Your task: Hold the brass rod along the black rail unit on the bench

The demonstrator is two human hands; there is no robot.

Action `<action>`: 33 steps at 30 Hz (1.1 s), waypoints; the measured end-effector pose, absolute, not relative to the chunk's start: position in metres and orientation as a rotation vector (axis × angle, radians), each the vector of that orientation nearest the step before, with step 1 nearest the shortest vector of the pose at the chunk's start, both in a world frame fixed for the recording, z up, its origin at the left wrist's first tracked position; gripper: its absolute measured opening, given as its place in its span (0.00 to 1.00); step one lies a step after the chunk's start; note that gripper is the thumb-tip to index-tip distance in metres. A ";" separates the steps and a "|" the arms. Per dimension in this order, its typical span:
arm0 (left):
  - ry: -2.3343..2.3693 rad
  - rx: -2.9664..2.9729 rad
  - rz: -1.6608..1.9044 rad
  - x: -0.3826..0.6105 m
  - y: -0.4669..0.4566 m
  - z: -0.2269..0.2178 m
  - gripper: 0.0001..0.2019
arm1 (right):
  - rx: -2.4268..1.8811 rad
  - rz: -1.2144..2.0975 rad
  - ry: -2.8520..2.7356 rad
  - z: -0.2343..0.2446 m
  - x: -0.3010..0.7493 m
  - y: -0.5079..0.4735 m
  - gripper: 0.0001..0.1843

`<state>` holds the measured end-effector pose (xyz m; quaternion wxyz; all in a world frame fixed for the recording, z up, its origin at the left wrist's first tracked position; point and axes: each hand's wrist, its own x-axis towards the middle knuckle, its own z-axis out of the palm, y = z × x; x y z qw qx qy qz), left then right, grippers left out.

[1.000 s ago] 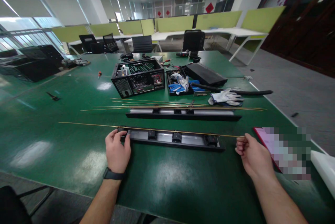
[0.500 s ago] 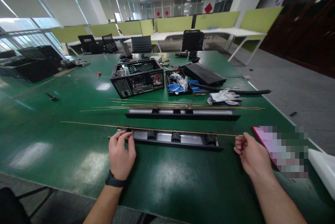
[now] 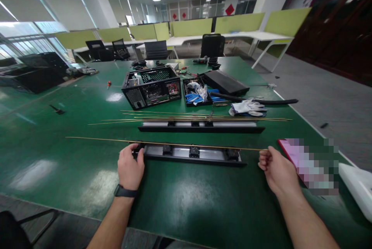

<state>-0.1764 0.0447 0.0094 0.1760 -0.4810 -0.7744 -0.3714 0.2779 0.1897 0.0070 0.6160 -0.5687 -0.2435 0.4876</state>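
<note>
My right hand pinches the right end of a thin brass-coloured rod. The rod stretches left across the table, along the back edge of the nearer black channel, and its far end sticks out well past the left side. This channel has a silvery inner face and several small black blocks. Around its left end curl the fingers of my left hand, thumb in front; the fingertips are partly hidden behind it. A dark watch band sits on the left wrist.
Behind lies a second black channel with several thin rods along it. Farther back are an open computer case, a tray with gloves, a black panel and more gloves. A red-edged pad lies at right.
My left hand has moved slightly left and down, its fingers closing round the channel's left end. The right hand still pinches the rod. The whole view has shifted a little.
</note>
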 end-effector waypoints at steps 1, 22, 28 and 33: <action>-2.196 -1.367 -1.052 -0.178 0.045 0.009 0.10 | -1.311 1.125 -0.558 0.007 0.278 0.190 0.13; -2.178 -1.676 -1.167 -0.109 0.053 0.016 0.13 | -1.296 1.110 -0.626 0.002 0.281 0.187 0.16; -2.190 -1.656 -1.130 -0.115 0.055 0.012 0.13 | -1.292 1.107 -0.611 0.002 0.280 0.189 0.15; -2.184 -1.662 -1.083 -0.116 0.057 0.012 0.15 | -1.299 1.109 -0.611 0.002 0.280 0.189 0.16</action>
